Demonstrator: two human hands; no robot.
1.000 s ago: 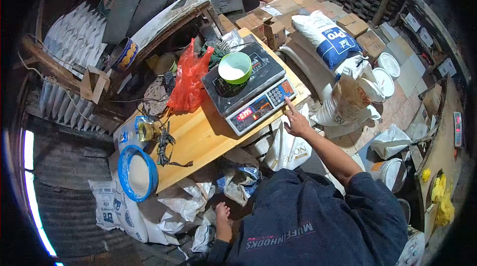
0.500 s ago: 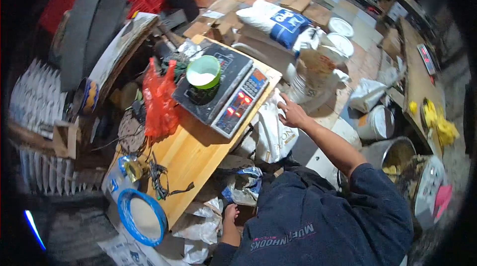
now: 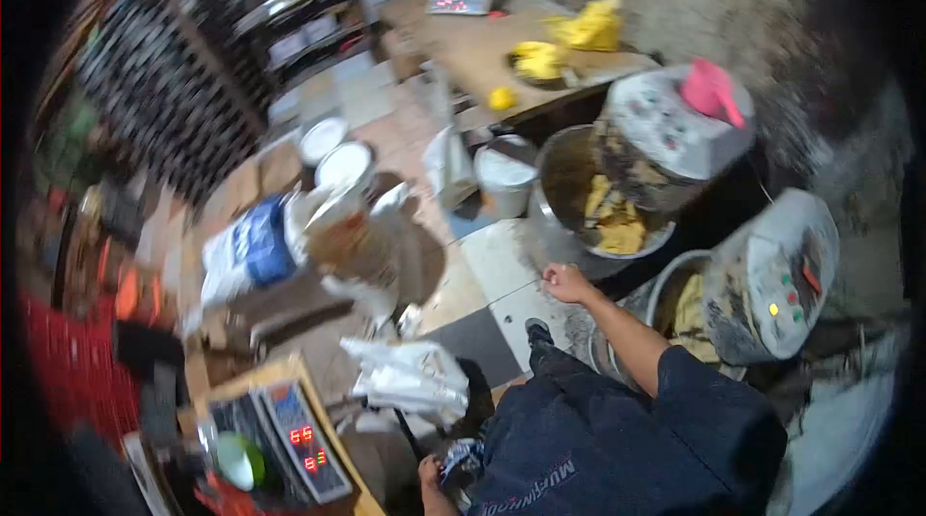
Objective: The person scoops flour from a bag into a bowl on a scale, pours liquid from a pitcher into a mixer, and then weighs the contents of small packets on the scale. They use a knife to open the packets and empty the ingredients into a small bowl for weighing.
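**Reaching toward the mixing bowl**

The right hand (image 3: pixel 566 282) hangs loosely curled and holds nothing, just short of the metal bowl (image 3: pixel 579 217) of yellowish dough on the floor. The left hand (image 3: pixel 431 471) is low by the hip, its grip unclear. Seemingly between steps; the next move calls for closing the gap to the bowl's rim. The scale (image 3: pixel 294 447) sits on the counter (image 3: pixel 262 373) well apart.

Frame motion-blurred; left of the scale (image 3: pixel 289 444) only red and dark smears. Green bowl (image 3: pixel 238 459) beside the scale: contents unreadable. Left hand (image 3: pixel 431 471), right of the scale, cut off by bottom edge, grip unclear.
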